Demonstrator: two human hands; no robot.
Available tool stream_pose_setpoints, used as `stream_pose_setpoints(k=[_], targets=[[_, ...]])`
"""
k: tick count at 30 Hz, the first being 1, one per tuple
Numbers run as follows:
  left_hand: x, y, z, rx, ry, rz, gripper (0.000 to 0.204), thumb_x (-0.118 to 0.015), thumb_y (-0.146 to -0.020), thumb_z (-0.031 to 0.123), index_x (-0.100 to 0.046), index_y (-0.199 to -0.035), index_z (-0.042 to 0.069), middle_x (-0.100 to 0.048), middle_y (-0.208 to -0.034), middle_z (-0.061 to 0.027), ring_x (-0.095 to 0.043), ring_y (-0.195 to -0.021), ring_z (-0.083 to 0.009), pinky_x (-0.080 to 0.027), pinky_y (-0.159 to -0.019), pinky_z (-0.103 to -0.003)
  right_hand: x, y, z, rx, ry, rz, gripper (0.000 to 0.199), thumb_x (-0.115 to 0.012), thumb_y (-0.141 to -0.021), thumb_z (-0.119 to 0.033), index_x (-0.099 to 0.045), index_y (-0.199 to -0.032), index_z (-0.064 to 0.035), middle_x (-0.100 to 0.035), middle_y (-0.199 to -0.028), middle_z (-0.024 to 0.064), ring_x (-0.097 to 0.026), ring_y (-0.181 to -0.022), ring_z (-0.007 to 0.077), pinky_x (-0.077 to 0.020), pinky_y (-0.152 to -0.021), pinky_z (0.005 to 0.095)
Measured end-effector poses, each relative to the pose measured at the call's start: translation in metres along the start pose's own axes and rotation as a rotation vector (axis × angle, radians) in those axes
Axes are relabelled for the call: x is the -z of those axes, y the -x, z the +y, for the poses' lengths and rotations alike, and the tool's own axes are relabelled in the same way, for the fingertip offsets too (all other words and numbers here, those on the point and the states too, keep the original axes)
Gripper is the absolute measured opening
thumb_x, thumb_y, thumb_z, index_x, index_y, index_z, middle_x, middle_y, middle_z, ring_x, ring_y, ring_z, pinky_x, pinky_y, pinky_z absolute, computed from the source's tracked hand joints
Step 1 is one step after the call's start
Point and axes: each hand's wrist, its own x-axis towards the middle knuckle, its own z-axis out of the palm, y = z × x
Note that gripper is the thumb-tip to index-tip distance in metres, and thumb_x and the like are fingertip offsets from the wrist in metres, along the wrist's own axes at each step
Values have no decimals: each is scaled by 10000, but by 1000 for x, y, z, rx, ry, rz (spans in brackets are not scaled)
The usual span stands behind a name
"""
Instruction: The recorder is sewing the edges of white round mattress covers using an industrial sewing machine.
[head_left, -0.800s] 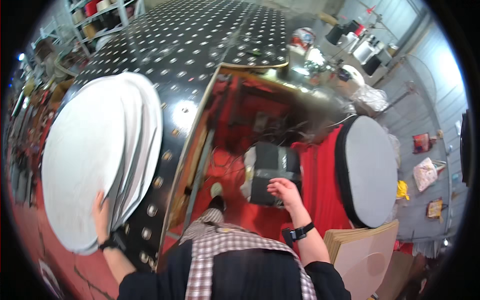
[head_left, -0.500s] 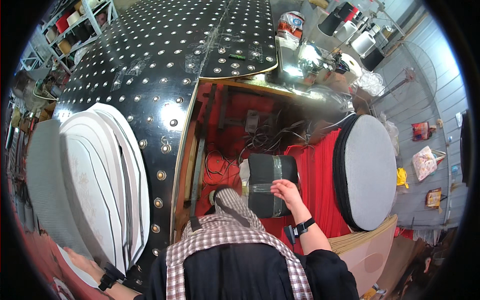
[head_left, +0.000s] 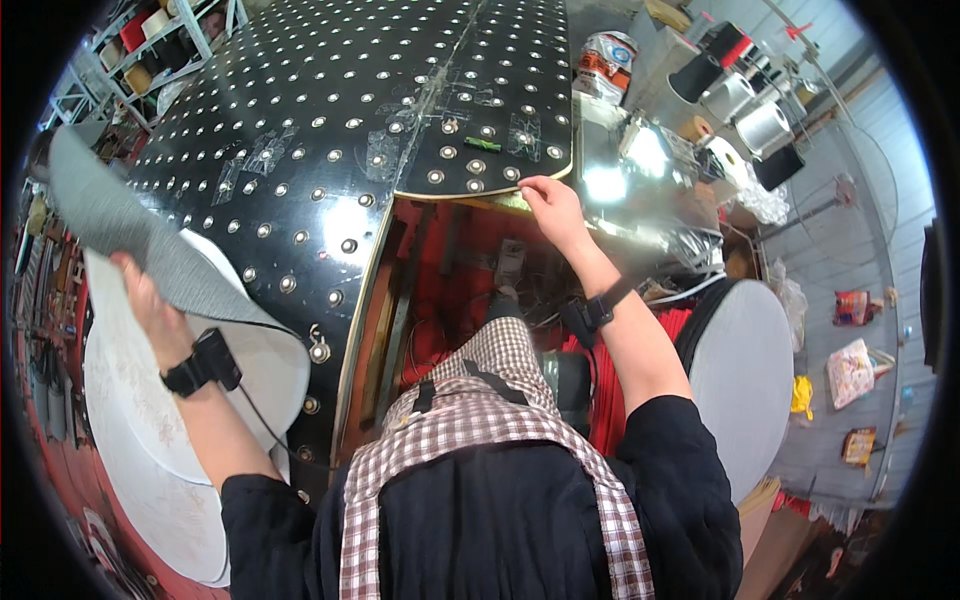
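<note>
My left hand is closed on a lifted grey ribbed mat piece at the left; its upper end stands up and its dark edge curves down toward the table. Pale oval mat pieces lie beneath, fanned over the near left part of the black table; one pale edge rises right beside my hand. My right hand is at the table's inner corner, fingers curled together close to the light edge trim, with nothing visible in them.
A stack of round pieces with a grey top stands on edge at right, beside red folded material. Thread cones and a sewing machine's shiny bed are at back right. Cables lie under the table opening.
My left hand has risen from the lower left and lifted the grey mat piece, spreading the pale pieces. My right hand has moved forward from the dark taped bundle to the table corner.
</note>
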Motion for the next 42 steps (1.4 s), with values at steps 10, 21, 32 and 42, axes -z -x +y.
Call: stream_pose_setpoints(k=[10,21,32,42], targets=[[-229,-101,-234,322,-262,128,471,-385,-955,390,-539,-1096,-32,-615,-908,-112,-606,-794,-190,-497,-722,-297,-80,-142,98,480,318,-392,362,-557,-774,-76,-510,-1126,-6,-538,-1083,212,-539,-974,368,-460,-842,405],[-111,72,-212,162,-1028,555,436,-473,-911,143,-381,-1296,-41,-424,-1313,-164,-410,-1205,-234,-295,-1026,-324,-16,-123,124,320,250,-612,287,-504,-684,48,-475,-969,35,-526,-911,170,-523,-868,325,-458,-779,397],[-25,222,-220,-101,-1351,770,619,-559,-838,125,-257,-1346,-57,-329,-1349,-241,-413,-1197,-310,-350,-986,-375,-21,41,168,-113,-682,-703,53,-529,-755,-37,-515,-805,-45,-459,-704,11,-445,-688,119,-372,-623,255],[-48,256,-233,-378,-775,58,387,-431,-883,41,-375,-1203,-168,-537,-1036,-154,-535,-824,-180,-454,-697,-258,44,124,174,-322,-602,-611,300,-542,-885,-145,-548,-1167,-41,-543,-693,-20,-490,-587,37,-408,-545,184]])
